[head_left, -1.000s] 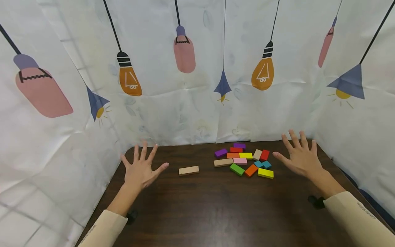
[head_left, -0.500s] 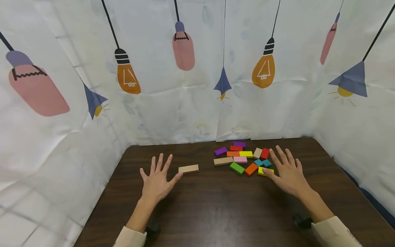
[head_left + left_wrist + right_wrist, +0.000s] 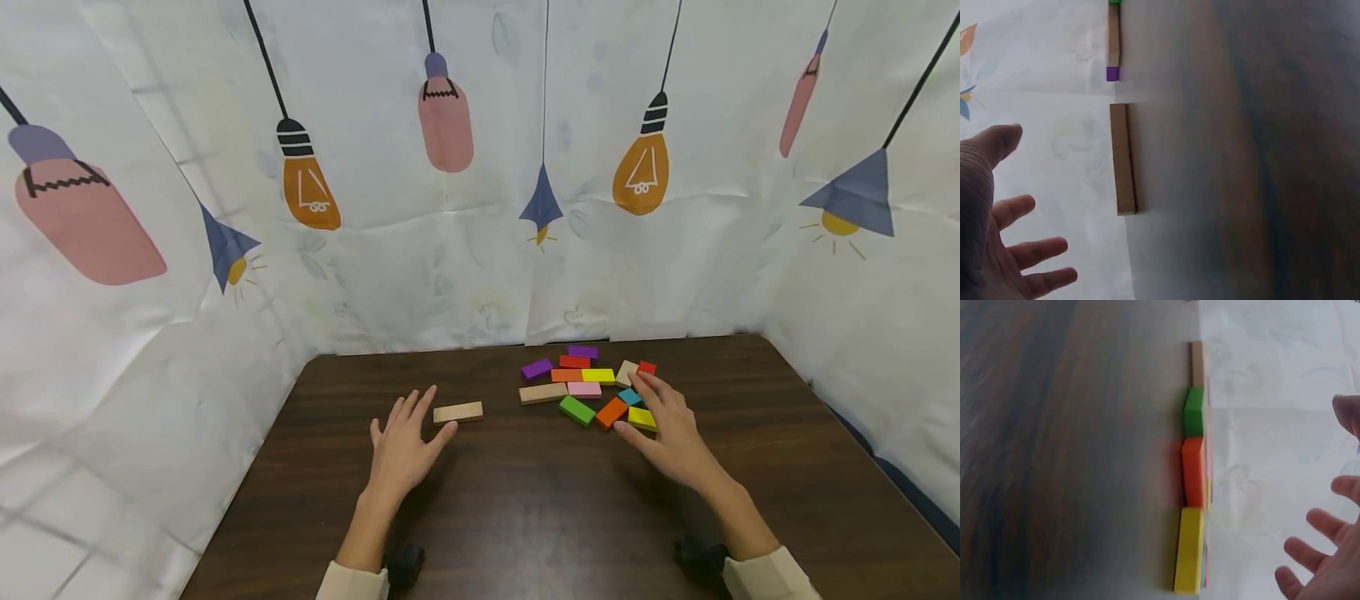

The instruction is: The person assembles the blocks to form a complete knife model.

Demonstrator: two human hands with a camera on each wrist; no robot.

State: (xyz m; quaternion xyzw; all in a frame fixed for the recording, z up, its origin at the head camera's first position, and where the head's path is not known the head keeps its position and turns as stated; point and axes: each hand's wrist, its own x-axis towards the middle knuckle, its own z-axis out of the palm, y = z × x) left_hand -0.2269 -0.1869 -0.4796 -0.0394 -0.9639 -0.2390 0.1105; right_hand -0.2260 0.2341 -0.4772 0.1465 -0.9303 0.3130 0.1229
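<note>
My left hand (image 3: 403,450) hovers beside a plain wooden block (image 3: 458,412), thumb and fingers spread with nothing between them. In the left wrist view that wooden block (image 3: 1122,159) lies on the table, apart from the fingers. My right hand (image 3: 671,433) is over the near right side of a group of coloured blocks, its fingers loosely bent and holding nothing. It partly covers a yellow block (image 3: 642,419) and a red block (image 3: 647,367). An orange block (image 3: 611,413) and a green block (image 3: 577,411) lie left of its thumb. The right wrist view shows the yellow block (image 3: 1189,550) below the orange one (image 3: 1193,472).
Farther back in the group are purple blocks (image 3: 537,370), a pink block (image 3: 584,390) and a long wooden block (image 3: 543,393). All lie on a dark brown table (image 3: 525,517). A white cloth (image 3: 480,275) printed with lamps hangs behind and at both sides.
Both hands have come inward and lower over the table: the left rightward to the lone wooden block, the right leftward over the coloured blocks. The blocks have not moved.
</note>
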